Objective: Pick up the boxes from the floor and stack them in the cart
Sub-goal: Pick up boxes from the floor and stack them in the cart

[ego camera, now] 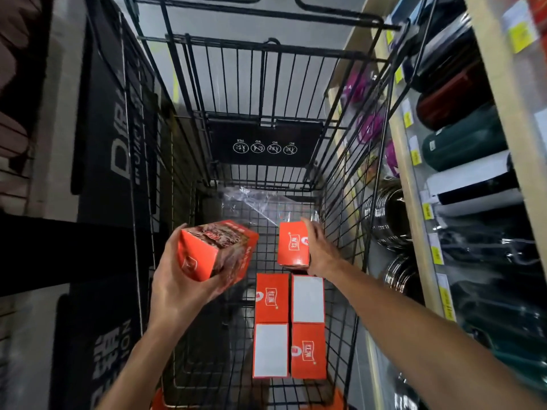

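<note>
An orange box point(217, 250) is being gripped by the left hand point(180, 279), tilted, above the left part of the black wire cart point(343, 202); the fingers are being wrapped under and around its lower end, so the box is lying just above and to the right of the palm. A second orange box point(293, 243) is being clasped by the right hand point(318, 250) at its right side, held upright over the cart floor near the right wall. Four more boxes point(290, 327) are lying flat in a two-by-two block on the cart floor, just nearer the person than the right hand. Clear plastic film point(260, 202) is lying beyond them.
</note>
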The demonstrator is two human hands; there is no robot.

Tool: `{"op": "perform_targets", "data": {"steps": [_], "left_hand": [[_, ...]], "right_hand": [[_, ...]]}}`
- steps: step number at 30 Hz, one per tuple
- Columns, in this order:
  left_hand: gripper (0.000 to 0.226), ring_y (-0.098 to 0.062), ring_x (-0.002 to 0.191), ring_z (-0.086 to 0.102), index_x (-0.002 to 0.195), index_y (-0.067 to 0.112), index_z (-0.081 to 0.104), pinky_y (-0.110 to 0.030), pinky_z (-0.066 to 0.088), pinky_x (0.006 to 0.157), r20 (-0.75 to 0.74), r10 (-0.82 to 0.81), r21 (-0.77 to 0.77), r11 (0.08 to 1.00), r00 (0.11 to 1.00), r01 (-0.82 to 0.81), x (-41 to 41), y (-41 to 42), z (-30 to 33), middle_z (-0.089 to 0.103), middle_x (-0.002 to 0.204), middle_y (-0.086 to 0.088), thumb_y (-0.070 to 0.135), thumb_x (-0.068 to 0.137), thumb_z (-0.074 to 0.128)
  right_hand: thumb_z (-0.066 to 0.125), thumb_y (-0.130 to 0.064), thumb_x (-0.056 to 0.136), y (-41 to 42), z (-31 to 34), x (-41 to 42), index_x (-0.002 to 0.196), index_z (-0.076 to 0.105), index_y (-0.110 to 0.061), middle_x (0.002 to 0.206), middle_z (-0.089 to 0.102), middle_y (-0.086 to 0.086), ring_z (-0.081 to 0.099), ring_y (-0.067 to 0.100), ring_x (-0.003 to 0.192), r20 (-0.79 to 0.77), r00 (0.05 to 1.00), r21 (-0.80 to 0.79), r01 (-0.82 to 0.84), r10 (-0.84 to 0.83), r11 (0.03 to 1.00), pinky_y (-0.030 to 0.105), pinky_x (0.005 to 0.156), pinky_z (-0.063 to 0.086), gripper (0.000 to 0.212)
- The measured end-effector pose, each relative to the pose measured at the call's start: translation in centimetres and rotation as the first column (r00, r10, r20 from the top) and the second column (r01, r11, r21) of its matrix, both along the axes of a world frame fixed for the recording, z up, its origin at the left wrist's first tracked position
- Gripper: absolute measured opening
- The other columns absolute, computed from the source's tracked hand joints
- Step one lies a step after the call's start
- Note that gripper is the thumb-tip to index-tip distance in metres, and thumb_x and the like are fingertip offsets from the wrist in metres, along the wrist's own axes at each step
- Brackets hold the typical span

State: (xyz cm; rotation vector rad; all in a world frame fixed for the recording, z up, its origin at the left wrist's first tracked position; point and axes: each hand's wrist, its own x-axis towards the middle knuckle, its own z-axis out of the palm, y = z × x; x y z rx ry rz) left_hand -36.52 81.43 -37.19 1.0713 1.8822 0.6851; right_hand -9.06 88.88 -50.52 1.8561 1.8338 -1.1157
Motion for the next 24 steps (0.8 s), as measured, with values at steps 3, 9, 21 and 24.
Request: {"op": "perform_targets", "data": {"steps": [3,9,21,24], "left_hand": [[0.114,-0.015,0.125,0.052,0.147,0.037,0.033,-0.038,0.047,0.104,-0.011,-0.007,-0.004,1.000,1.000,0.007,-0.1,-0.1,-0.3,0.053,0.139,0.003,0.022,0.054,0.097],[0.111,-0.012,0.123,0.054,0.145,0.038,0.035,-0.029,0.049,0.098,0.024,0.009,0.003,1.000,1.000,-0.009,0.3,0.0,-0.6,0.055,0.135,0.006,0.023,0.055,0.097],[0.112,-0.011,0.123,0.053,0.147,0.039,0.032,-0.038,0.050,0.099,-0.040,0.002,-0.002,1.000,0.999,-0.002,1.2,-0.1,-2.0,0.053,0.136,0.010,0.029,0.056,0.096],[0.114,-0.013,0.124,0.052,0.149,0.039,0.028,-0.041,0.050,0.101,-0.064,-0.016,-0.028,0.999,0.998,0.014,1.5,0.6,-2.8,0.051,0.138,0.011,0.027,0.057,0.096]], "right_hand": [[0.080,0.016,0.065,0.3,-0.2,0.0,0.157,-0.005,-0.039,0.157,0.009,0.006,0.051,0.017,0.091,0.023,0.999,-0.038,-0.048,0.049,0.998,0.023,0.059,0.044,0.137],[0.069,0.024,0.067,0.3,0.0,-0.1,0.157,0.004,-0.034,0.161,0.005,0.002,0.053,0.028,0.112,0.122,0.978,-0.074,-0.161,0.169,0.984,0.029,0.066,0.052,0.125],[0.063,-0.007,0.091,1.8,2.3,0.1,0.158,-0.008,-0.004,0.167,-0.010,0.018,-0.013,0.034,0.154,0.350,0.841,-0.196,-0.365,0.412,0.910,0.045,0.126,0.005,0.098],[0.071,0.000,0.082,1.5,3.3,0.3,0.160,-0.004,-0.015,0.168,-0.002,0.014,-0.006,0.033,0.155,0.257,0.898,-0.113,-0.339,0.357,0.934,0.046,0.126,0.009,0.110]]}}
